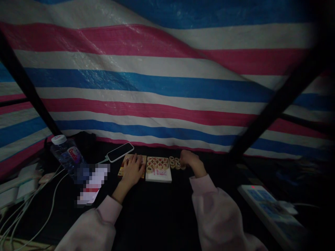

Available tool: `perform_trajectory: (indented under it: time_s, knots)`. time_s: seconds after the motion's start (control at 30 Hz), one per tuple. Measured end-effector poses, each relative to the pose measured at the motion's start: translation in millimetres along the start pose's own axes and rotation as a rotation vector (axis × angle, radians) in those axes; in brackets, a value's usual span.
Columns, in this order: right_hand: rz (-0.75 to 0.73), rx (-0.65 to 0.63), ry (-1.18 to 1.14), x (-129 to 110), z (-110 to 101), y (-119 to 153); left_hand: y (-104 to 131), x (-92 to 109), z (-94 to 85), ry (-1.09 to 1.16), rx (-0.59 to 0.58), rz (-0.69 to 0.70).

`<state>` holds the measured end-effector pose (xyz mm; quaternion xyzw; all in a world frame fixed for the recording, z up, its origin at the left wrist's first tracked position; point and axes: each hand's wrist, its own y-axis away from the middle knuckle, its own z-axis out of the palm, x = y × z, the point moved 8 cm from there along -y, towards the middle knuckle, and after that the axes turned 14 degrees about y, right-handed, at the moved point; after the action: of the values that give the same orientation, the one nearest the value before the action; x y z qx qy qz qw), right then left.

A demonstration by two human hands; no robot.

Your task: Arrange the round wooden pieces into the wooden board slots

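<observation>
My left hand (133,170) lies with its fingers spread on a yellowish box lid (121,170) with dark characters. Right beside it is a white open box (158,179), its upper part filled with rows of round wooden Chinese chess pieces (157,164) marked in red, and one with a dark mark at the lower left. Several loose chess pieces (175,163) with dark marks are grouped to the right of the box. At the right end of that group, my right hand (188,158) is closed with curled fingers; whatever they hold is hidden behind the hand.
A white phone (120,152) on a cable lies behind the lid. To the left are a clear bottle (69,157), a blurred-out lit phone (92,184) and white cables (53,195). A power strip (267,209) lies at right. Striped sheeting (157,83) hangs behind.
</observation>
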<state>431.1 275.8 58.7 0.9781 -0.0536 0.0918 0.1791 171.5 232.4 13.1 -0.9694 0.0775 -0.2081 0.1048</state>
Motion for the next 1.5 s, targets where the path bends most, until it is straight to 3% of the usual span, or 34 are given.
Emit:
perform_trajectory:
  time_s: [0.1,0.3,0.67,0.77,0.93,1.03,1.2,1.33,1.5]
  knots:
    - [0.047,0.046,0.007,7,0,-4,0,0,0.0,-0.007,0.002,0.0]
    - [0.002,-0.052,0.032,0,11,-10,1,1,-0.8,-0.02,0.016,0.009]
    - [0.031,-0.03,0.067,-6,16,-11,1,0,0.1,-0.005,0.011,0.006]
    - [0.018,-0.077,0.098,-6,17,-8,1,-1,0.0,-0.007,0.009,0.002]
    - [-0.038,-0.058,0.1,-8,1,9,0,-2,1.7,-0.002,0.007,0.004]
    - [-0.186,0.031,0.026,-29,-12,23,0,-2,1.3,-0.005,0.013,0.007]
    - [-0.48,0.135,-0.055,-91,-15,50,1,0,0.1,-0.015,0.002,0.012]
    - [-0.511,0.207,-0.001,-121,-8,59,1,1,-1.2,-0.009,0.013,0.017]
    - [-0.506,0.268,0.068,-127,-2,56,1,0,0.0,-0.002,0.009,0.007]
